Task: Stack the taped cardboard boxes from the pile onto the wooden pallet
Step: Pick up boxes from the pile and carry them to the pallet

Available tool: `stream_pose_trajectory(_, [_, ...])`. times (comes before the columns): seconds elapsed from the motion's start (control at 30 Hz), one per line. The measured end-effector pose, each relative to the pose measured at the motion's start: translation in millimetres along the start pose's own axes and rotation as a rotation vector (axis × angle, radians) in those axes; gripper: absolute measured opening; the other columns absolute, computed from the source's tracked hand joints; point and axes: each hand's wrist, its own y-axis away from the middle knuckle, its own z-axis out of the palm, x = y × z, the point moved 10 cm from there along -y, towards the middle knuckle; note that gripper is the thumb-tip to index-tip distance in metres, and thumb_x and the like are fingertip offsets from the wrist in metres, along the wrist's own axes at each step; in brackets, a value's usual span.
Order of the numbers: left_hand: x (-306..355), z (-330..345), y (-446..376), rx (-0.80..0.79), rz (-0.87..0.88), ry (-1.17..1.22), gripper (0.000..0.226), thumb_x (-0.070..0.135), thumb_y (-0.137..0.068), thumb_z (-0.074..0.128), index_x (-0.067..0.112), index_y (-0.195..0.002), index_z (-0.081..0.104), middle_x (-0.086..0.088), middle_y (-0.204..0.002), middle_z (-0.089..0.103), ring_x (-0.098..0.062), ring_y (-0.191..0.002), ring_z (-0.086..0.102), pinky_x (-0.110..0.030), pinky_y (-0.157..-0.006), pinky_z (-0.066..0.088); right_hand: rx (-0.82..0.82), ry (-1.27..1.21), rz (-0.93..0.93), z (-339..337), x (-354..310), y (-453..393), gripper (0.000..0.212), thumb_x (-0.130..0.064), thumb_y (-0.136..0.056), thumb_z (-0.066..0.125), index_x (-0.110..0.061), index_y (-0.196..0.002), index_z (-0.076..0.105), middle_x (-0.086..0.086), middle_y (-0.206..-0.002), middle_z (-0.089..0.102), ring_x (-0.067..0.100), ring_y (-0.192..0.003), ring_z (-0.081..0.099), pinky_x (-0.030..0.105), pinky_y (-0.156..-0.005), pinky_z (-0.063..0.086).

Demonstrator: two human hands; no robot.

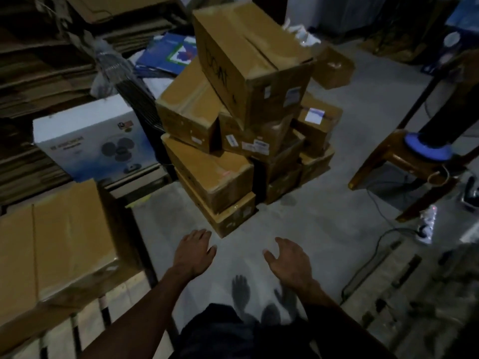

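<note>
Both my left hand (195, 251) and right hand (287, 257) hang open and empty before the pile (233, 141), whose tilted top box (248, 58) could slide off if I disturb lower boxes.

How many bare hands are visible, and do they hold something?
2. The left hand hovers over the grey floor, fingers relaxed, holding nothing; the right hand beside it is empty too. Both point toward the pile of brown taped cardboard boxes.

Dim, soft picture (edges bowed)
</note>
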Motion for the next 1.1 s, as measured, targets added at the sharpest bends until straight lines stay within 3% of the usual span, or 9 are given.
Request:
stream_pose_trajectory(0.23, [70,-115,-109,0.216,-0.025,0.059,0.064,0.046,-0.094,0.032,0.007,-0.142,0.046,-0.014,-0.146,0.047,-0.030,-0.134,0.043,-0.038,-0.109,0.033,0.087,-0.002,-0.117,-140,1,-119,0.063,-0.052,-0.097,0.049,-0.016,-0.148,0.041,0.007,-0.151,0.043,0.027,-0.139,0.039,0.038,-0.114,0.030])
stream_pose_trajectory(0.33, [86,-187,-161,0.397,-0.030,0.093,0.066,0.048,-0.094,0.031,0.003,-0.140,0.049,-0.018,-0.142,0.050,-0.033,-0.132,0.045,-0.043,-0.109,0.036,0.213,0.029,-0.207,-217,-19,-178,0.063,-0.057,-0.096,0.049,-0.017,-0.144,0.046,0.008,-0.146,0.048,0.028,-0.134,0.044,0.042,-0.109,0.038])
stream_pose_trajectory(0.43, [97,-260,-218,0.548,-0.046,0.108,0.055,0.040,-0.101,0.042,0.004,-0.143,0.044,-0.017,-0.148,0.044,-0.032,-0.137,0.039,-0.044,-0.112,0.032,0.329,0.052,-0.321,-293,-56,-238,0.056,-0.053,-0.097,0.051,-0.015,-0.138,0.050,0.009,-0.136,0.055,0.030,-0.127,0.048,0.042,-0.103,0.041])
stream_pose_trajectory(0.6, [98,-357,-311,0.716,-0.087,0.136,0.055,0.037,-0.102,0.044,0.003,-0.146,0.041,-0.017,-0.151,0.040,-0.032,-0.140,0.035,-0.043,-0.112,0.028,0.390,0.041,-0.468,-388,-123,-336,0.066,-0.055,-0.097,0.048,-0.012,-0.146,0.044,0.011,-0.150,0.045,0.031,-0.140,0.038,0.045,-0.114,0.033])
stream_pose_trajectory(0.73, [88,-400,-376,0.714,-0.166,0.192,0.056,0.038,-0.102,0.043,0.004,-0.147,0.038,-0.016,-0.153,0.036,-0.031,-0.142,0.031,-0.043,-0.114,0.028,0.472,0.077,-0.576,-446,-170,-394,0.065,-0.053,-0.097,0.049,-0.012,-0.147,0.043,0.011,-0.151,0.044,0.030,-0.139,0.038,0.044,-0.113,0.032])
stream_pose_trajectory(0.9, [69,-415,-436,0.589,-0.295,0.260,0.059,0.041,-0.102,0.042,0.007,-0.149,0.033,-0.014,-0.157,0.030,-0.030,-0.144,0.028,-0.043,-0.113,0.029,0.444,0.114,-0.541,-485,-201,-472,0.068,-0.056,-0.096,0.047,-0.014,-0.149,0.038,0.010,-0.150,0.043,0.032,-0.137,0.039,0.044,-0.108,0.034])
stream_pose_trajectory(1.03, [50,-407,-478,0.487,-0.406,0.351,0.042,0.046,-0.099,0.045,0.009,-0.118,0.044,-0.015,-0.128,0.048,-0.037,-0.117,0.049,-0.046,-0.092,0.045,0.357,0.110,-0.454,-492,-216,-537,0.074,-0.059,-0.095,0.045,-0.015,-0.152,0.027,0.013,-0.152,0.034,0.035,-0.138,0.035,0.049,-0.109,0.029])
stream_pose_trajectory(1.1, [45,-411,-493,0.506,-0.472,0.400,0.051,0.048,-0.099,0.046,0.006,-0.127,0.040,-0.016,-0.132,0.047,-0.037,-0.116,0.049,-0.046,-0.090,0.043,0.329,0.086,-0.437,-492,-224,-568,0.081,-0.062,-0.093,0.044,-0.014,-0.154,0.021,0.013,-0.155,0.031,0.035,-0.139,0.033,0.050,-0.109,0.030])
